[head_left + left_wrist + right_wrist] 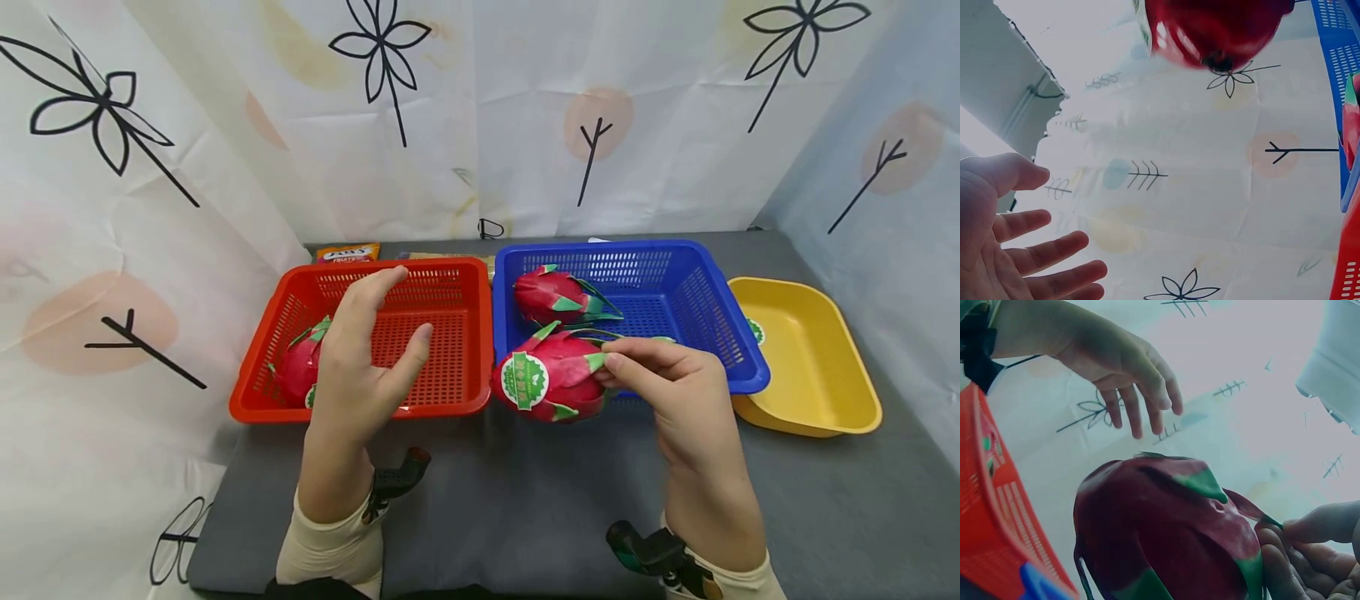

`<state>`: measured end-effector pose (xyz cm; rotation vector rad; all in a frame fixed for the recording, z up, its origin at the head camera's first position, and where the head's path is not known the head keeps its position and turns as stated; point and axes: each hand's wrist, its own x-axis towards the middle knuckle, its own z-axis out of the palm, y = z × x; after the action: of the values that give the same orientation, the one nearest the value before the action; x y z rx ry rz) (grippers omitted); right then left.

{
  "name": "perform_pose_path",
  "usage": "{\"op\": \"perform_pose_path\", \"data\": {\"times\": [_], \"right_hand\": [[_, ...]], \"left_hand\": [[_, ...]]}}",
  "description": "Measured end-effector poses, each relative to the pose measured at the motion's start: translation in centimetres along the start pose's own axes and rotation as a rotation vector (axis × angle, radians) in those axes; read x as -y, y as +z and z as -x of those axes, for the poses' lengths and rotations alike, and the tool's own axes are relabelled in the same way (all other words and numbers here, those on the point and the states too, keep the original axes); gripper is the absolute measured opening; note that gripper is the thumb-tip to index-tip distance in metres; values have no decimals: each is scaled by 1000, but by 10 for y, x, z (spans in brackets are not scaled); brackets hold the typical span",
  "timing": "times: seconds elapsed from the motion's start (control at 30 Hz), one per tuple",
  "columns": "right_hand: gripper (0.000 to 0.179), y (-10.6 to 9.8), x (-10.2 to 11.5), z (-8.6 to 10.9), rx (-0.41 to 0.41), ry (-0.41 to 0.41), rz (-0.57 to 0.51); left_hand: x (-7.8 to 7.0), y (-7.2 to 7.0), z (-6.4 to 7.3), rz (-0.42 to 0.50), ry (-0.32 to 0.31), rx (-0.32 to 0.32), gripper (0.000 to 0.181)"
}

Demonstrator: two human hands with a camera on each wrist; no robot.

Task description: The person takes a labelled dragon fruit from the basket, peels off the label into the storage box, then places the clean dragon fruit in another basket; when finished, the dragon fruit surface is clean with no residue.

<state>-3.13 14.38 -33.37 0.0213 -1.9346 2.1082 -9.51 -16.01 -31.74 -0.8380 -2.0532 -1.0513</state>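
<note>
A red dragon fruit point(558, 375) with green leaf tips and a round green-and-white sticker hangs in front of the blue basket. My right hand point(667, 383) pinches it by a leaf tip between thumb and fingers, as the right wrist view also shows with the fruit point(1166, 531) beside the fingertips. My left hand point(367, 358) is raised over the red basket point(442, 408), fingers spread and holding nothing. Partly hidden behind that hand, another dragon fruit point(298, 367) lies in the red basket. A third dragon fruit point(551, 296) rests in the blue basket point(675, 258).
To the right stands a yellow tub point(840, 367), with a sticker visible inside near its left wall. An orange snack packet point(348, 253) lies behind the red basket. The baskets sit on a grey table point(510, 508), and a patterned white curtain point(525, 125) surrounds it.
</note>
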Motion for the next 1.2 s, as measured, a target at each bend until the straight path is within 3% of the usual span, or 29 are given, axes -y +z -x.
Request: {"op": "perform_pose_path", "data": {"times": [0.33,0.73,1.03,1.2], "right_hand": [[16,-29,-13,32,57,21,-75],[19,-53,-36,59,165,76,-78],[20,-57,-66,73,215,135,-111],[12,-54,-75,73,192,218,-57]], "left_hand": [[1,5,-2,-3,16,15,56],[-5,11,-1,-5,46,77,57],[-6,12,0,53,47,83,56],[-6,12,-1,123,59,81,53]]}}
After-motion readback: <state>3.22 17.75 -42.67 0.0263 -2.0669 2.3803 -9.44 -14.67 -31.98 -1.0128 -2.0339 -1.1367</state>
